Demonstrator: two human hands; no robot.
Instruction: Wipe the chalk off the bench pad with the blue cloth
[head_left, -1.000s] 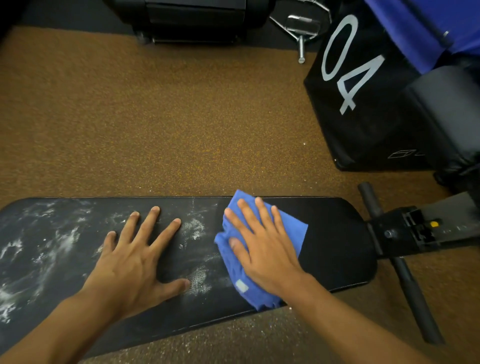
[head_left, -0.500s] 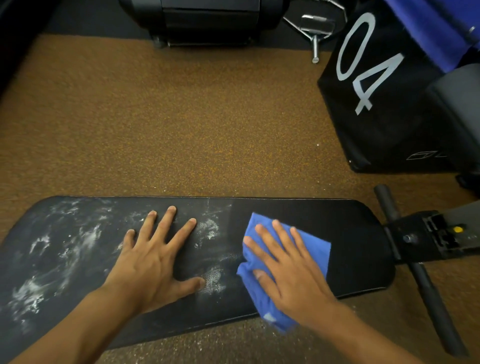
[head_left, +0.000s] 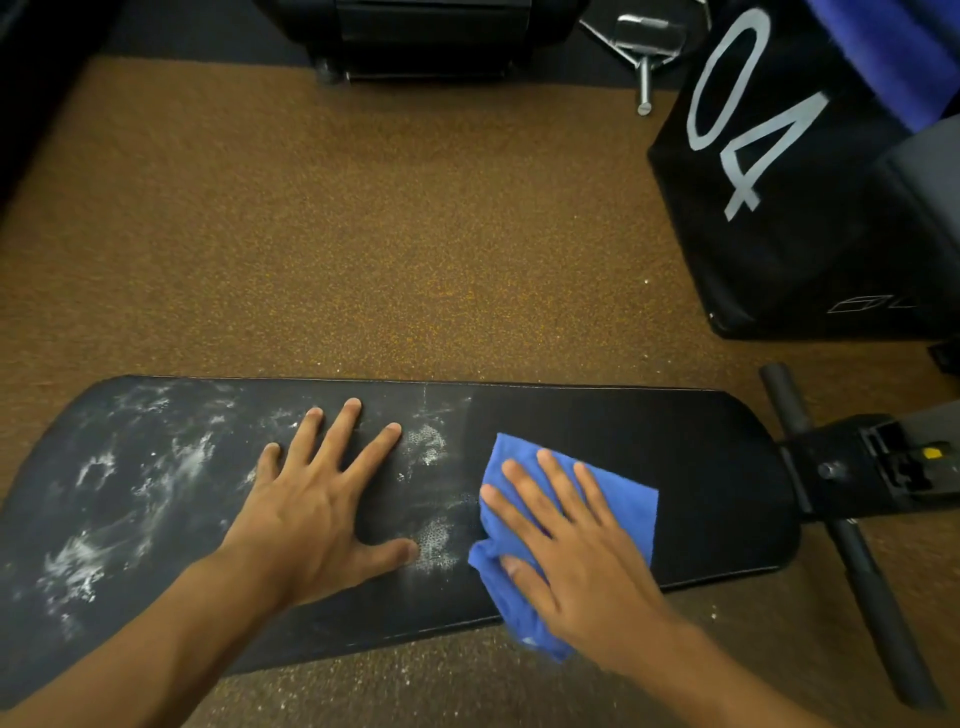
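Currently the right hand (head_left: 576, 551) lies flat, fingers straight, pressing the blue cloth (head_left: 613, 499) onto the bench pad (head_left: 701, 467); nothing is clenched or pinched. Cloth sits right of pad centre, its near corner hanging over the pad's 6 o'clock edge. Left hand (head_left: 311, 509) is splayed flat on the pad, fingers released, bracing only, holding nothing. Pad's long axis runs 9 to 3 o'clock. Surface from the cloth toward 3 o'clock reads clean black; chalk (head_left: 431, 551) begins just beside the cloth at its 9 o'clock side, between the two hands, with a second patch toward 10 o'clock. Heavier smears (head_left: 78, 566) lie well apart, beyond the left hand toward the pad's 9 o'clock end. Judgement: remaining work lies entirely at 9 o'clock from the cloth, along the long axis. Right hand is nearer the closest patch, but the left hand sits in the sweep path and covers some pad; it likely needs lifting or shifting before the far smears can be reached.
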